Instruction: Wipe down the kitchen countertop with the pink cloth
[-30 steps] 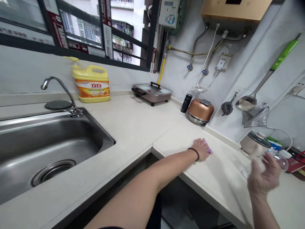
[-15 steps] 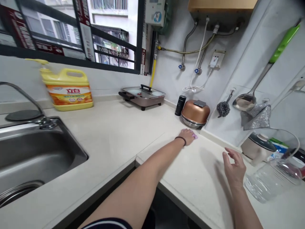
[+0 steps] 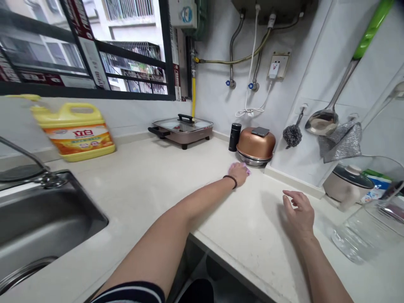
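My left hand reaches far across the pale countertop and presses a small pink cloth flat on it, just in front of a copper-coloured pot. A dark bead bracelet is on that wrist. My right hand hovers low over the counter with its fingers loosely spread and nothing in it. A clear plastic jug with a thin handle stands a little to the right of that hand, apart from it.
A steel sink with a tap lies at the left. A yellow detergent jug, an electric grill pan and a black canister stand along the back. A ladle, scrubber and mesh cloth hang on the right wall above a small lidded pot.
My left hand has slid the pink cloth farther back toward the copper pot. My right hand let go of the clear jug, which now stands on the counter. The view shifted right.
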`<state>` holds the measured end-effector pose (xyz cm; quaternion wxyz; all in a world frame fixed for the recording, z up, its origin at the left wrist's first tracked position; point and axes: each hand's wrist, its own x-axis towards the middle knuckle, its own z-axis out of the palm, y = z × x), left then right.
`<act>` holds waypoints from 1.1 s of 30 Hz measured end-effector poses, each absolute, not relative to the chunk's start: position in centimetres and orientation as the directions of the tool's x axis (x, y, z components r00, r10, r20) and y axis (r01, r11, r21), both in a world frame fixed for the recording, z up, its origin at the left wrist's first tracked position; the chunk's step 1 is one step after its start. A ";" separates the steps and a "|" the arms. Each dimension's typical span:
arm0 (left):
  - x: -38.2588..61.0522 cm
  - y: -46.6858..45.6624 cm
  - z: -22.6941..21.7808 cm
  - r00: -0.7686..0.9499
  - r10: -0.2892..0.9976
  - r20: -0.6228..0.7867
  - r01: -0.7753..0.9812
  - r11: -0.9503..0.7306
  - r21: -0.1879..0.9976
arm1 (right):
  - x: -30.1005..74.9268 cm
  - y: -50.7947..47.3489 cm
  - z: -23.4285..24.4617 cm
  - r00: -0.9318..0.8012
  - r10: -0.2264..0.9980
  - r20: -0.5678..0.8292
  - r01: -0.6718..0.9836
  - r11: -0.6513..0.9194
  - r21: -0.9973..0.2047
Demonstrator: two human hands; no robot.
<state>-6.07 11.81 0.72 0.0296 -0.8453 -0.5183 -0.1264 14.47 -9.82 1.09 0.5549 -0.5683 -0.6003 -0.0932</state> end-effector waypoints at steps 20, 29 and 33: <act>-9.9 15.4 1.1 0.616 0.785 0.069 0.769 -0.618 0.164 | 15.0 -10.8 0.4 0.210 0.776 0.595 0.754 0.259 -0.604; -11.3 23.6 1.5 0.375 0.925 0.063 0.903 -0.379 0.203 | 14.4 -10.7 -0.4 0.120 0.851 0.511 0.760 0.252 -0.599; -10.9 25.4 1.3 0.310 0.948 0.072 0.924 -0.318 0.211 | 15.4 -10.9 -0.8 0.148 0.874 0.463 0.757 0.201 -0.621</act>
